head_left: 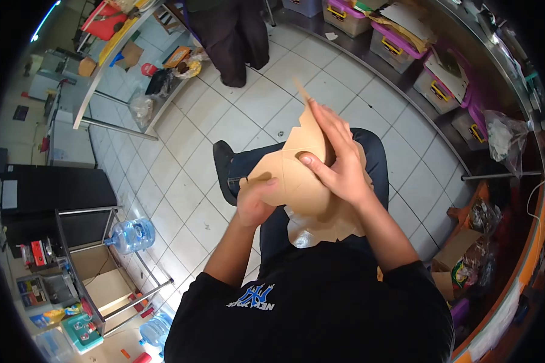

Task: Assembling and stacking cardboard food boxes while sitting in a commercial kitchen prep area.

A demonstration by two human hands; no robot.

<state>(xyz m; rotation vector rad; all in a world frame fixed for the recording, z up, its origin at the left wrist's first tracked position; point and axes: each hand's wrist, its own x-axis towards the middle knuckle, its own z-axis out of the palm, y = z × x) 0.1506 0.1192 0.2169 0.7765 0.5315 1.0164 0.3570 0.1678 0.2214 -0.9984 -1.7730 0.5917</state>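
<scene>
A tan die-cut cardboard sheet (290, 172) with creases and notched edges is held above my lap, its right part bent into a curve. My left hand (257, 199), a little blurred, grips its left lower edge with the thumb on the near face; the other fingers are mostly hidden behind. My right hand (339, 160) holds the right side, thumb pressed near a rounded cut-out and fingers laid along the bent flap. Below, a shiny, clear-looking surface (303, 233) rests across my thighs, partly covered by the sheet.
A person in dark trousers (230, 36) stands ahead on the tiled floor (188, 175). Lidded storage boxes (393, 48) line a low shelf at right. To the left are a metal table (94, 100), a metal frame (103, 266) and blue water jugs (133, 236). An opened carton (457, 251) sits at lower right.
</scene>
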